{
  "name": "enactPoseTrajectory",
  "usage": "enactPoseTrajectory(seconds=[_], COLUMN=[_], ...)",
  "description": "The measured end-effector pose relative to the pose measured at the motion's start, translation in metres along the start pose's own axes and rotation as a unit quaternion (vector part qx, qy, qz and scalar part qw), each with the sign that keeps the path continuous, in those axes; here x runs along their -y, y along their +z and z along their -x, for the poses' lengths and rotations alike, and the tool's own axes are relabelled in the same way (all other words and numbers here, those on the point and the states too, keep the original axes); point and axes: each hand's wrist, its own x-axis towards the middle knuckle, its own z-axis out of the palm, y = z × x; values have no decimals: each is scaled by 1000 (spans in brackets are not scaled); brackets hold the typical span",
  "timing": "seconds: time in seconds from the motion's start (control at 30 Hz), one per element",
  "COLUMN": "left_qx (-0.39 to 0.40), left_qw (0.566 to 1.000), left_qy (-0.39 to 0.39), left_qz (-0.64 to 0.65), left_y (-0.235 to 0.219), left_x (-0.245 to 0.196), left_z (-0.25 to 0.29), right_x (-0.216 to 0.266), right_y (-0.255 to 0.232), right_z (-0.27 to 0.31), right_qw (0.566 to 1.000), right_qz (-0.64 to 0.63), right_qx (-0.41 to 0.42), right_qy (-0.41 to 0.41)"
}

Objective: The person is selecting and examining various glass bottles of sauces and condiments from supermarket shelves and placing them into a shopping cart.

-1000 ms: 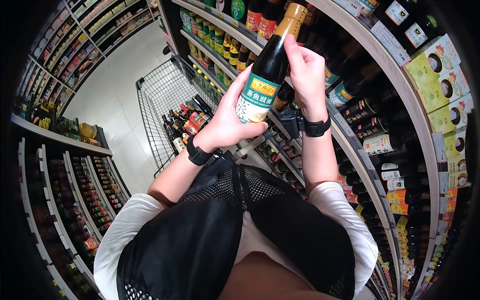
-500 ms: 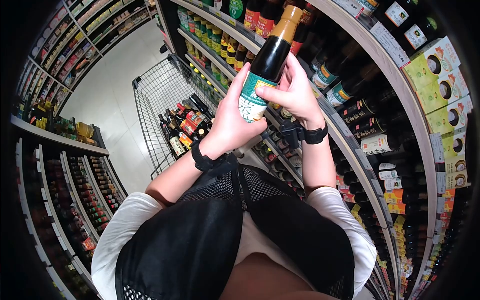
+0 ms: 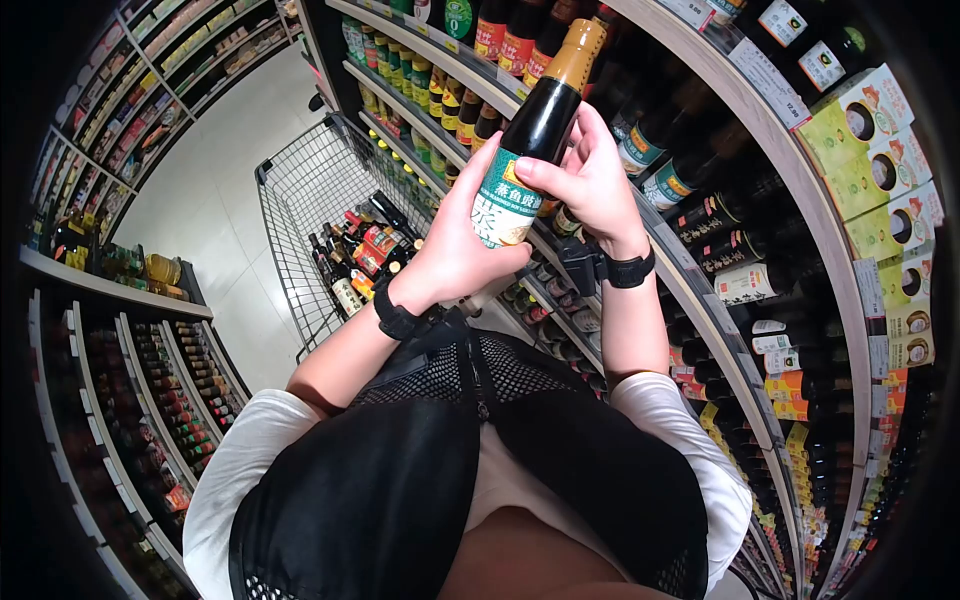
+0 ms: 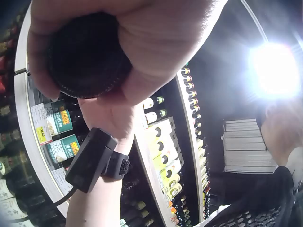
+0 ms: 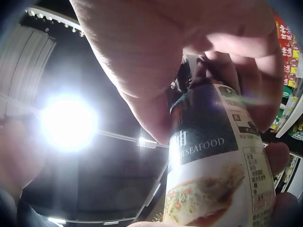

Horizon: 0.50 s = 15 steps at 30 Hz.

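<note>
A dark glass bottle of seasoned soy sauce (image 3: 505, 205), with a gold-wrapped neck and a green and white label, is tilted in front of the chest in the head view. My left hand (image 3: 455, 240) grips its lower part, the thumb along the base. Around the middle, my right hand (image 3: 590, 190) holds it, thumb pressed on the green label. The bottle's round dark base (image 4: 90, 56) faces the left wrist camera, with fingers curled about it. In the right wrist view, the label (image 5: 203, 156) shows seafood wording and a dish picture below my right fingers.
A wire shopping cart (image 3: 290, 220) holding several bottles (image 3: 365, 255) stands ahead on the left. Close on the right, a curved-looking shelf (image 3: 700, 260) carries sauce bottles and yellow-green boxes (image 3: 880, 165). More shelving (image 3: 130, 400) runs along the left side of the aisle.
My right hand has come down from the bottle's gold neck to its label, where the thumb now presses. The bottle turned away briefly and its label faces the head camera again.
</note>
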Motion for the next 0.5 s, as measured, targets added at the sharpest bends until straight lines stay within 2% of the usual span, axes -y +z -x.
enactPoseTrajectory(seconds=[0.07,0.3,0.37,0.43,0.47,0.5], left_qx=[12,66,87,93,95,97], left_qw=[1000,982,963,948,942,935], left_qy=[-13,-62,-100,-124,-140,-155], left_qz=[18,165,235,278,290,302], left_y=[-1,4,4,6,5,5], left_x=[3,6,3,-3,-3,-3], left_z=[0,-4,-5,-6,-7,-8], right_x=[3,0,0,6,-2,-7], right_y=[1,-6,-6,-7,-9,-14], right_z=[1,4,6,7,7,8], right_qw=[999,997,996,991,991,991], right_qz=[15,8,9,3,12,11], right_qx=[-46,-79,-88,-119,-130,-132], right_qy=[15,17,10,64,28,29])
